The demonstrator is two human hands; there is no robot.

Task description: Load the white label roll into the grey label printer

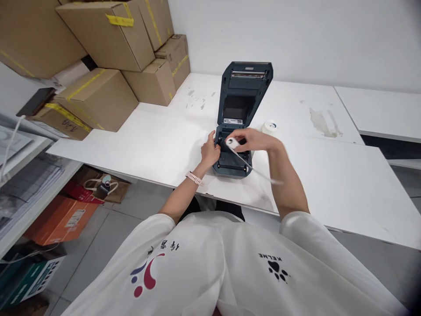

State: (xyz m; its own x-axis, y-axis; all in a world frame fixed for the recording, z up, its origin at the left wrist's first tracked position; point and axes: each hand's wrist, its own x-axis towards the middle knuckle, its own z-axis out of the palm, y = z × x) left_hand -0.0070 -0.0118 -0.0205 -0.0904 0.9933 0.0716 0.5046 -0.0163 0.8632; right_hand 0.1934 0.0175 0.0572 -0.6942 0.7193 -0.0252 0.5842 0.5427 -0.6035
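A dark label printer (219,105) stands on the white table with its lid raised. My left hand (210,150) is at the printer's left side, its fingers closed around the edge of the base. Above the open bay, my right hand (251,139) pinches a small white label roll (233,142), whose hollow core faces left. From this roll a loose paper strip (255,170) hangs down to the right past the printer's front edge. Behind my right wrist sits another white roll (270,127) on the table, partly hidden by the arm.
Several cardboard boxes (98,96) with yellow tape are stacked at the table's left end, a dark flat device (36,102) on one. The white table (164,145) meets the wall behind. Below left are shelves, an orange box (62,219) and a paper bag (120,191).
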